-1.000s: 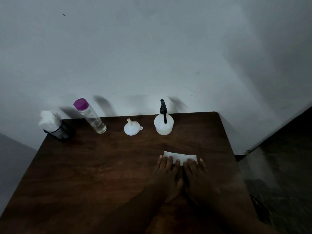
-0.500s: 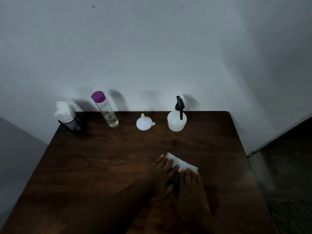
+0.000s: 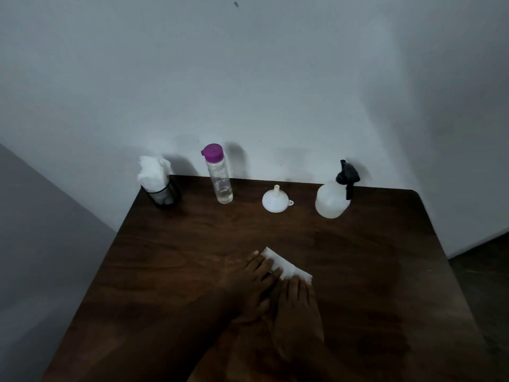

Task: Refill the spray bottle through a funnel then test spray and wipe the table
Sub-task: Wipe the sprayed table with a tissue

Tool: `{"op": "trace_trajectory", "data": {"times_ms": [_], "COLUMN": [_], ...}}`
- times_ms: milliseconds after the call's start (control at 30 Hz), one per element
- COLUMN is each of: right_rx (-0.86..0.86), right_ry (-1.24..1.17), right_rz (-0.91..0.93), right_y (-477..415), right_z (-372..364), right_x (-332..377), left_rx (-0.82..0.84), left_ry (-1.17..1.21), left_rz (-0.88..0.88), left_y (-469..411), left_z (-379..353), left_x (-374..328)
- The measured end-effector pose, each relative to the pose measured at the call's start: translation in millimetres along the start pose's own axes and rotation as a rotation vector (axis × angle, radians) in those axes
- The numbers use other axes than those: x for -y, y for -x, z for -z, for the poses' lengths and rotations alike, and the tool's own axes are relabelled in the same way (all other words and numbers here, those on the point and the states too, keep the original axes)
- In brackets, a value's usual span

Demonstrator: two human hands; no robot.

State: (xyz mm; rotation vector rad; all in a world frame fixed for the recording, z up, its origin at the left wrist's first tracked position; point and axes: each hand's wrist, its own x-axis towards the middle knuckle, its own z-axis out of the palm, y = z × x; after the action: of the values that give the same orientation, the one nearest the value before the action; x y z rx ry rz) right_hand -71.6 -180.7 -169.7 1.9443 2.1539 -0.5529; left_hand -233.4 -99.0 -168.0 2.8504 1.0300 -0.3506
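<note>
Dark brown wood makes up the tabletop (image 3: 358, 271), and four things stand in a row along its far edge, against the pale wall (image 3: 275, 78). At the far left corner a black cup (image 3: 165, 195) holds a bunch of white tissues (image 3: 153, 172) that stick up well above its rim. Just to its right stands a clear bottle (image 3: 220, 180), upright, with its purple cap (image 3: 211, 153) closed; clear liquid fills only its lower part. Further right, near the middle of the far edge, a small white funnel (image 3: 275, 202) sits upside down, wide mouth on the wood and spout pointing up. The spray bottle (image 3: 330, 198) stands near the far right corner, its body cloudy white, with the black trigger head (image 3: 347, 177) fitted on top. How much it holds cannot be told through the plastic.

Around the middle of the tabletop, well apart from that row, lies a folded white paper towel (image 3: 287, 267), set at a slant. Both hands lie on it, palms down. The left hand (image 3: 256, 285) comes in from the near left with its fingers straight and slightly spread, the tips pressing the towel's left part. The right hand (image 3: 298, 304) lies just beside it, fingers straight and close together, tips on the towel's near right edge. Neither hand curls around anything.
</note>
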Motion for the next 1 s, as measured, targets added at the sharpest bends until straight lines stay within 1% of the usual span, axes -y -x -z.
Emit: {"op": "trace_trajectory", "data": {"times_ms": [133, 233, 400, 467, 567, 667, 767, 800, 867, 1000], "right_rx": [-0.031, -0.023, -0.06, -0.051, -0.051, -0.053, -0.124, -0.119, -0.052, -0.052], "right_ry": [0.038, 0.082, 0.091, 0.098, 0.127, 0.135, 0.156, 0.17, 0.176, 0.222], "right_rz": [0.053, 0.107, 0.153, 0.176, 0.252, 0.29, 0.326, 0.346, 0.382, 0.501], "right_y": [-13, -23, -41, -46, -54, -61, -61, -59, -57, -53], "right_z": [0, -1, 0, 1, -4, -7, -4, -3, -2, 1], "right_x": [41, 70, 115, 131, 152, 171, 188, 191, 192, 182], "left_rx": [0.017, 0.027, 0.003, 0.003, -0.005, -0.05, -0.116, -0.117, -0.094, -0.079], "left_ry": [0.028, 0.059, 0.14, 0.142, 0.152, 0.177, 0.214, 0.226, 0.255, 0.274], "left_rz": [0.06, 0.115, 0.191, 0.22, 0.27, 0.326, 0.403, 0.429, 0.479, 0.577], "left_y": [36, 60, 98, 114, 135, 155, 171, 176, 183, 190], "left_z": [-11, -17, -23, -27, -28, -35, -49, -52, -55, -56], "left_x": [29, 48, 81, 91, 102, 108, 107, 105, 98, 78]}}
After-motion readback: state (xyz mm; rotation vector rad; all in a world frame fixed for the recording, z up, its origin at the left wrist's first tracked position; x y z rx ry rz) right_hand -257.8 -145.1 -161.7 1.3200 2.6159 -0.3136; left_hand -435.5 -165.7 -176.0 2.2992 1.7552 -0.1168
